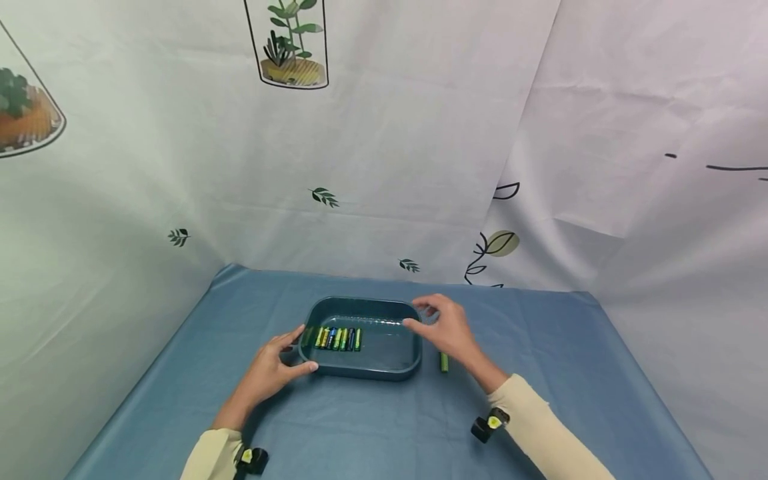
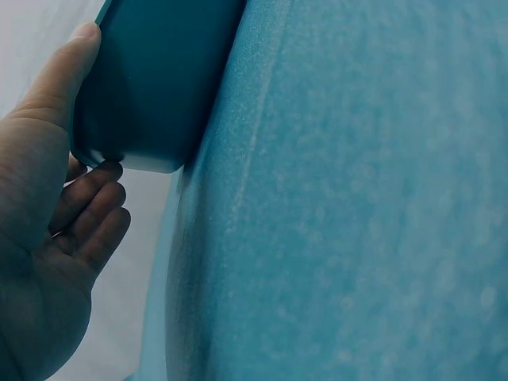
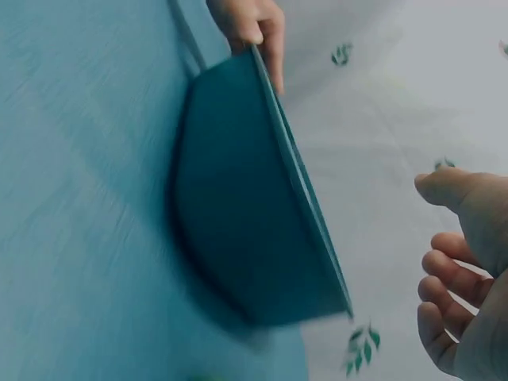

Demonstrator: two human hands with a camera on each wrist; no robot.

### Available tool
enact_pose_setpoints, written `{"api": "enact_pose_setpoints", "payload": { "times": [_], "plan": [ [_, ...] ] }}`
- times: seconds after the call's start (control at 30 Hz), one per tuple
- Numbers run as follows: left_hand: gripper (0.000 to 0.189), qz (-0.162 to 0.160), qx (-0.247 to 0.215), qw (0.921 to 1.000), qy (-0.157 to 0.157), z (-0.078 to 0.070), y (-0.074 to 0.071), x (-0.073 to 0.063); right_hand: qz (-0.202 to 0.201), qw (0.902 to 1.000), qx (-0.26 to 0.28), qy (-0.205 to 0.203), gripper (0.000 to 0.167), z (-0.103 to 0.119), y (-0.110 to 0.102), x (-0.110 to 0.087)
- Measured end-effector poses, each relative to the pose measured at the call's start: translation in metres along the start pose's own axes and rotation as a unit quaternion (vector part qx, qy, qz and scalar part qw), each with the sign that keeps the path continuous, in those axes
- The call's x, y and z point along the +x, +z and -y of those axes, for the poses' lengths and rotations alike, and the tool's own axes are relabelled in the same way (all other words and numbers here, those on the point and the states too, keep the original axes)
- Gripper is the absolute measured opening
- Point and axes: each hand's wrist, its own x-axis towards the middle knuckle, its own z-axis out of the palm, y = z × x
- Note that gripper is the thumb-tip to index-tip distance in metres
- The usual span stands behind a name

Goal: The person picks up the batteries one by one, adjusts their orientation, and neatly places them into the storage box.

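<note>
A dark teal rectangular dish (image 1: 387, 357) rests on the blue cloth. Inside it, toward the left, several batteries (image 1: 339, 339) in green, yellow and dark blue lie side by side in a row. My left hand (image 1: 267, 373) holds the dish's left end; the left wrist view shows the thumb at the rim and the fingers (image 2: 95, 198) round the end wall. At the opposite end hovers my right hand (image 1: 450, 330), its fingers loosely bent. In the right wrist view that hand (image 3: 480, 262) is apart from the dish (image 3: 230, 198) and holds nothing.
A single green battery (image 1: 444, 362) lies on the cloth to the right of the dish, partly beneath my right hand in the head view. The blue cloth (image 1: 372, 433) covers the table. White printed fabric walls (image 1: 390, 147) rise behind it and at both sides.
</note>
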Motion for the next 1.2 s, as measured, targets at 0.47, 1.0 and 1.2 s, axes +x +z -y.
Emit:
{"api": "enact_pose_setpoints", "payload": {
  "times": [0.47, 1.0, 1.2],
  "plan": [
    [0.092, -0.004, 0.0, 1.0, -0.004, 0.0, 0.0, 0.0, 0.014, 0.9957, -0.009, 0.091, 0.059, -0.065, -0.021, -0.049],
    [0.094, 0.011, 0.005, 0.9998, -0.016, -0.002, -0.001, 0.001, 0.085, 0.9928, -0.026, 0.081, 0.062, -0.082, -0.016, -0.069],
    [0.093, 0.005, 0.004, 1.0, -0.007, -0.001, 0.0, 0.0, 0.115, 0.99, -0.035, 0.075, 0.063, -0.086, -0.018, -0.067]
  ]
}}
